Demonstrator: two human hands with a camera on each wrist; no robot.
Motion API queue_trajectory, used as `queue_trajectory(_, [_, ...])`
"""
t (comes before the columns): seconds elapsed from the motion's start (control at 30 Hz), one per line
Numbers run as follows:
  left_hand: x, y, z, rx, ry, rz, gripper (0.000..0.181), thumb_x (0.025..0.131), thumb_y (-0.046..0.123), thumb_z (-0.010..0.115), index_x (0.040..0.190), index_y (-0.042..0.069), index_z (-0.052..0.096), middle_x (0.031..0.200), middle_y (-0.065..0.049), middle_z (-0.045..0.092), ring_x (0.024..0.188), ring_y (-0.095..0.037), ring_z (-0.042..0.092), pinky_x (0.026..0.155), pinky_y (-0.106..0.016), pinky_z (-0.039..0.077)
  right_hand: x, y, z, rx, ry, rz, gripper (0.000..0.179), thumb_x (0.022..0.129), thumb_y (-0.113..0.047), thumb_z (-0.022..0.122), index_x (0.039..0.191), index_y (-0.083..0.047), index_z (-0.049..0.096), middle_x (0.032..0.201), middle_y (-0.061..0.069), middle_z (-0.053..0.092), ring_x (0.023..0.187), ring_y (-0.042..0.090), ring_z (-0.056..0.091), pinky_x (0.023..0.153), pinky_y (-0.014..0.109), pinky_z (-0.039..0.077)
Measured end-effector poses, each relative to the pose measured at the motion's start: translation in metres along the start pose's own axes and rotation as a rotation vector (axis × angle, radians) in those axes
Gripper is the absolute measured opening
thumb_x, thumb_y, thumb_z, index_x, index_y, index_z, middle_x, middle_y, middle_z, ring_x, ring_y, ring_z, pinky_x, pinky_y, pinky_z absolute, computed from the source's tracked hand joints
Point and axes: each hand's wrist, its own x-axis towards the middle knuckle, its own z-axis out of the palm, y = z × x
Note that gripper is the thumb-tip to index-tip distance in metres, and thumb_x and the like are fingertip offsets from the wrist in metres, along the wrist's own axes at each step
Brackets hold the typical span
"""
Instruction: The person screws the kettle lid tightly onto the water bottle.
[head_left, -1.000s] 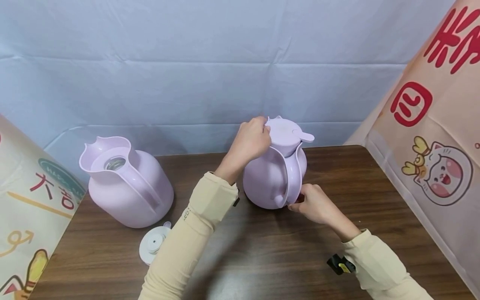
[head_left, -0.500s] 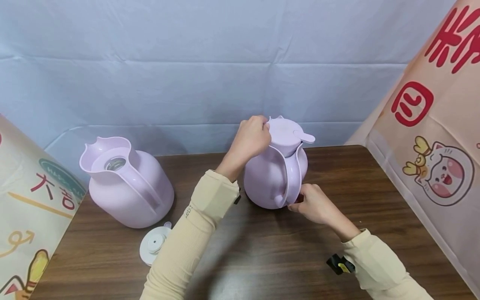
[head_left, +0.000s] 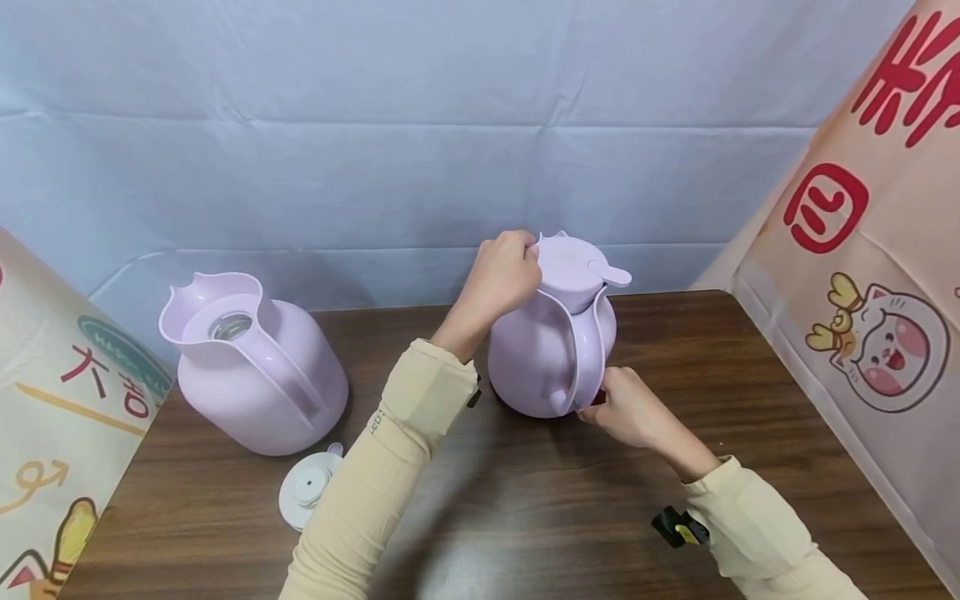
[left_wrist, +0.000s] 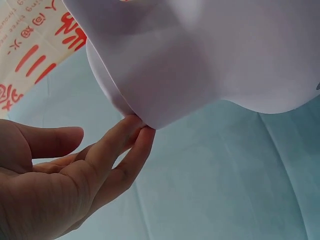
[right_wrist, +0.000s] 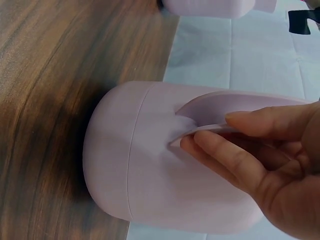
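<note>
A lilac thermos jug [head_left: 517, 358] stands upright on the wooden table, its lid [head_left: 572, 260] seated in the mouth and a lever sticking out above the handle [head_left: 588, 350]. My left hand [head_left: 501, 271] is at the left of the jug's rim. In the left wrist view, its fingertips [left_wrist: 146, 134] touch the lower corner of the rim, while the thumb [left_wrist: 67, 141] stays apart from it. Low on the handle, my right hand [head_left: 630, 408] pinches the edge between thumb [right_wrist: 242, 120] and fingers, seen close in the right wrist view.
A second lilac jug [head_left: 255, 375] stands lidless at the left, its round opening showing. Before it a loose lid [head_left: 298, 496] lies underside up, partly hidden by my left sleeve. A pale cloth [head_left: 375, 167] hangs behind the table, printed sheets [head_left: 847, 333] at the sides.
Almost nothing differs. The right jug and both hands appear shifted a few pixels to the right; both hands keep the same contact with it.
</note>
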Motion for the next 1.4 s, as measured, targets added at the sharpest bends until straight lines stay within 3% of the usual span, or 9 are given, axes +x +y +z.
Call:
queue_trajectory(0.3, [-0.002, -0.004, -0.001, -0.013, 0.013, 0.038, 0.032, 0.096, 0.013, 0.039, 0.121, 0.005, 0.057, 0.118, -0.007, 0.058, 0.110, -0.026, 0.049, 0.089, -0.031, 0.039, 0.000, 0.000, -0.002, -0.029, -0.019, 0.033, 0.013, 0.065, -0.003, 0.071, 0.073, -0.006, 0.061, 0.068, 0.001, 0.060, 0.063, 0.016, 0.050, 0.059, 0.034, 0.043])
queue_trajectory(0.53, [-0.004, -0.006, -0.003, -0.036, 0.000, 0.034, 0.036, 0.096, 0.015, 0.038, 0.129, 0.005, 0.051, 0.128, -0.006, 0.053, 0.121, -0.024, 0.043, 0.097, -0.032, 0.035, 0.001, 0.000, -0.003, -0.036, -0.031, 0.049, 0.012, 0.066, -0.005, 0.072, 0.072, -0.006, 0.062, 0.066, 0.000, 0.059, 0.062, 0.016, 0.049, 0.058, 0.033, 0.042])
queue_trajectory(0.77, [-0.007, -0.012, -0.003, -0.045, 0.005, 0.036, 0.035, 0.096, 0.014, 0.040, 0.127, 0.004, 0.053, 0.123, -0.008, 0.056, 0.117, -0.023, 0.047, 0.094, -0.032, 0.037, 0.001, 0.001, -0.005, -0.029, -0.054, 0.067, 0.012, 0.067, -0.006, 0.073, 0.075, -0.005, 0.064, 0.068, 0.001, 0.060, 0.062, 0.015, 0.049, 0.059, 0.033, 0.043])
queue_trajectory(1.13, [-0.019, -0.041, 0.001, -0.044, -0.011, -0.056, 0.035, 0.095, 0.015, 0.042, 0.125, 0.001, 0.053, 0.123, -0.012, 0.056, 0.118, -0.030, 0.044, 0.096, -0.037, 0.035, 0.002, -0.001, -0.003, -0.047, -0.048, 0.069, 0.015, 0.066, -0.007, 0.074, 0.077, -0.004, 0.064, 0.072, 0.004, 0.063, 0.067, 0.019, 0.054, 0.063, 0.038, 0.046])
queue_trajectory(1.3, [-0.023, -0.061, 0.012, -0.056, -0.020, -0.073, 0.035, 0.094, 0.014, 0.043, 0.124, -0.001, 0.053, 0.122, -0.014, 0.056, 0.115, -0.029, 0.048, 0.093, -0.038, 0.039, 0.000, -0.003, -0.004, -0.047, -0.060, 0.108, 0.018, 0.065, -0.009, 0.076, 0.078, -0.003, 0.064, 0.072, 0.004, 0.062, 0.066, 0.018, 0.053, 0.062, 0.036, 0.045])
queue_trajectory(1.4, [-0.026, -0.073, 0.022, -0.063, -0.037, -0.076, 0.035, 0.093, 0.012, 0.044, 0.124, -0.002, 0.052, 0.117, -0.015, 0.058, 0.104, -0.027, 0.054, 0.087, -0.038, 0.043, -0.001, -0.004, -0.003, -0.034, -0.069, 0.134, 0.021, 0.065, -0.013, 0.078, 0.078, -0.004, 0.064, 0.071, 0.004, 0.062, 0.066, 0.017, 0.053, 0.061, 0.035, 0.045])
